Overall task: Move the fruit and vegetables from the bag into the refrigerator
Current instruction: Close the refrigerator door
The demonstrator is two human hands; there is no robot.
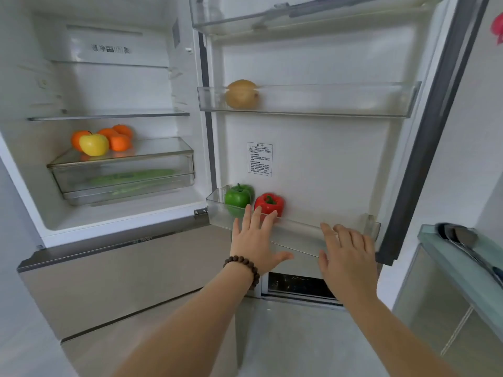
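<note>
The refrigerator stands open. In the lower door bin (304, 229) sit a green pepper (238, 197) and a red pepper (269, 203). My left hand (255, 240), fingers spread, reaches to the bin's front wall just below the peppers and holds nothing. My right hand (345, 254) is open too, against the bin further right. A brown potato (241, 94) lies in the middle door bin (340, 100). Inside, a yellow apple (94, 144) and oranges (117, 138) rest on a glass shelf (152, 149). Green vegetables (130, 176) lie in the drawer below. No bag is in view.
The open door's dark edge (424, 148) rises at right. A glass-topped counter (462, 270) with a dark object stands at far right. Grey freezer drawers (122, 278) sit below the fridge compartment. A red item (496, 28) shows at the upper right edge.
</note>
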